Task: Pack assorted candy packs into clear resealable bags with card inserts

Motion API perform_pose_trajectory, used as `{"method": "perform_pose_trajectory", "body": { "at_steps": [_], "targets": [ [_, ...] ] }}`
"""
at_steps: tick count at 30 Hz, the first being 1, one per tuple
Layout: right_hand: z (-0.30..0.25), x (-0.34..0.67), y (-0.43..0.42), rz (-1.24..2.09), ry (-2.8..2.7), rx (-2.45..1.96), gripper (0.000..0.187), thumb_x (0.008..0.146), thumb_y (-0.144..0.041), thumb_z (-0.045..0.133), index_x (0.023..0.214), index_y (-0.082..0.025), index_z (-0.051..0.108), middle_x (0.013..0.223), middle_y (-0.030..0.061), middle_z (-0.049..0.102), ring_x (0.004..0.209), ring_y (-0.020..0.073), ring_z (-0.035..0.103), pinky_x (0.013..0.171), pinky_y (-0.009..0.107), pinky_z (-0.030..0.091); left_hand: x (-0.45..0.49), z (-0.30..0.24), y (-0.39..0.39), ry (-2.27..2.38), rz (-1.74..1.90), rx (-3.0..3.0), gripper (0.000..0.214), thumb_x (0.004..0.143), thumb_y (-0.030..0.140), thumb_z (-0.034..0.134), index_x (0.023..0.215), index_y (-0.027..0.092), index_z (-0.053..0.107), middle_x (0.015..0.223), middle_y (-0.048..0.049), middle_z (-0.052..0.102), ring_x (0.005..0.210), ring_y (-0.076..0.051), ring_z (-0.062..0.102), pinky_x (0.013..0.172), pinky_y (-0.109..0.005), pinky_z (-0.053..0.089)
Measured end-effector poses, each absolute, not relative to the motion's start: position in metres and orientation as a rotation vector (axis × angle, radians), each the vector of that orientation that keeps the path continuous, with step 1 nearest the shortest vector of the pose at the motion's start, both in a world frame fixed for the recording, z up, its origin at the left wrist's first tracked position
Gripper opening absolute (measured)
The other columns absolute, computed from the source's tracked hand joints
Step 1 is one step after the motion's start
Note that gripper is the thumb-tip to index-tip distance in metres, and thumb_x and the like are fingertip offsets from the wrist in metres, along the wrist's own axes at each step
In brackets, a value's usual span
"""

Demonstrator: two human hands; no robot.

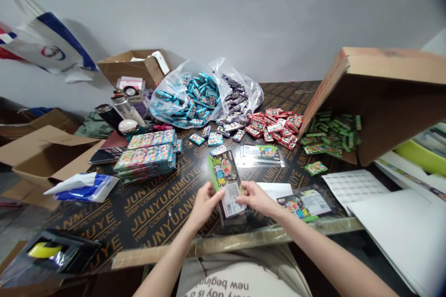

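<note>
Between both hands is a printed black-and-green packaging bag (223, 167) with a white label at its lower end. My left hand (206, 202) pinches its left edge, and my right hand (256, 198) grips the right edge near the label. To the right of my right hand lie more such bags (306, 205) in clear film, beside a white paper slip (277, 189). Beyond the held bag, a clear-wrapped stack of printed bags (261, 155) rests on the dark table. A few small blue packs (215, 138) lie just past it.
Clear plastic sacks hold blue packs (200, 95) and purple packs (237, 95). Red packs (277, 125) lie loose; green packs (334, 132) spill from a tilted carton (390, 67). Wrapped stacks (148, 154), a tissue pack (87, 187) and a tape dispenser (57, 250) are at left.
</note>
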State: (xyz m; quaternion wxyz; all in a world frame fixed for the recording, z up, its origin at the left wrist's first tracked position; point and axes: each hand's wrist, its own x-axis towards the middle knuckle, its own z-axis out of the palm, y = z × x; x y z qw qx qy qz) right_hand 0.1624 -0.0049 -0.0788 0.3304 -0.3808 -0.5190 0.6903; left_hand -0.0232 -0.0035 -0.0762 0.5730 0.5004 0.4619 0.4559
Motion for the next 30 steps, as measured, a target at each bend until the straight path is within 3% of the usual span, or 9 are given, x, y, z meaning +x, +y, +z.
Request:
{"method": "perform_pose_trajectory", "body": {
  "at_steps": [3,6,10,14,18,22,26,30],
  "targets": [
    [-0.079,0.169,0.005,1.634,-1.328,-1.014,0.046,0.062,-0.033,0.072,0.103,-0.020,0.055,0.083,0.0001,0.064,0.077,0.0163,0.060,0.070,0.029,0.048,-0.015,-0.088,-0.012,0.957,0.965,1.193,0.031,0.073,0.032,0.063,0.098,0.014,0.060,0.093,-0.0069,0.066,0.084,-0.021,0.061,0.077,-0.032,0.046],
    [-0.072,0.167,0.013,1.337,-1.139,-1.129,0.034,0.065,-0.035,0.069,0.093,-0.020,0.055,0.077,-0.0006,0.061,0.070,0.0141,0.057,0.068,0.026,0.046,-0.004,-0.091,-0.016,0.923,0.910,1.141,0.034,0.065,0.029,0.070,0.094,0.013,0.063,0.090,-0.0073,0.068,0.084,-0.021,0.062,0.079,-0.032,0.046],
    [-0.067,0.148,0.006,1.187,-1.002,-1.171,0.030,0.073,-0.045,0.060,0.089,-0.020,0.056,0.076,0.0008,0.060,0.072,0.0157,0.056,0.067,0.026,0.046,0.016,-0.073,-0.009,0.984,1.239,0.703,0.039,0.067,0.039,0.067,0.098,0.015,0.062,0.093,-0.0071,0.068,0.082,-0.018,0.063,0.076,-0.029,0.046],
    [-0.067,0.127,-0.006,1.076,-0.747,-1.231,0.044,0.083,-0.055,0.037,0.084,-0.019,0.062,0.083,0.0047,0.063,0.077,0.0180,0.056,0.070,0.029,0.046,0.030,-0.060,-0.001,1.003,1.450,0.374,0.031,0.067,0.041,0.067,0.076,0.012,0.064,0.073,-0.0031,0.067,0.064,-0.012,0.061,0.065,-0.024,0.045],
    [-0.061,0.119,-0.008,1.078,-0.654,-1.192,0.029,0.075,-0.041,0.052,0.066,-0.017,0.064,0.069,0.0028,0.065,0.066,0.0164,0.055,0.064,0.027,0.044,0.029,-0.060,-0.004,0.980,1.390,0.296,0.027,0.062,0.036,0.071,0.063,0.012,0.060,0.056,0.0030,0.060,0.049,-0.008,0.053,0.055,-0.020,0.042],
    [-0.050,0.123,-0.006,1.284,-0.690,-1.051,0.014,0.066,-0.024,0.055,0.061,-0.016,0.066,0.065,0.0011,0.065,0.066,0.0157,0.058,0.067,0.026,0.044,0.017,-0.057,-0.007,0.944,1.320,0.353,0.024,0.065,0.035,0.069,0.061,0.013,0.060,0.054,0.0033,0.059,0.050,-0.008,0.053,0.057,-0.020,0.042],
    [-0.045,0.134,-0.003,1.586,-0.710,-1.012,0.010,0.062,-0.021,0.063,0.070,-0.017,0.068,0.068,0.0011,0.067,0.066,0.0148,0.060,0.064,0.026,0.044,-0.004,-0.044,-0.005,0.997,1.195,0.594,0.012,0.058,0.021,0.072,0.064,0.013,0.065,0.065,-0.0007,0.066,0.062,-0.012,0.060,0.063,-0.023,0.045],
    [-0.048,0.147,0.000,1.355,-0.973,-1.071,0.016,0.062,-0.025,0.071,0.076,-0.019,0.070,0.073,0.0017,0.069,0.065,0.0147,0.061,0.063,0.027,0.045,-0.021,-0.027,-0.009,1.187,1.217,1.289,0.014,0.064,0.023,0.071,0.076,0.017,0.071,0.077,-0.0043,0.070,0.073,-0.016,0.063,0.073,-0.027,0.046]
  ]
}}
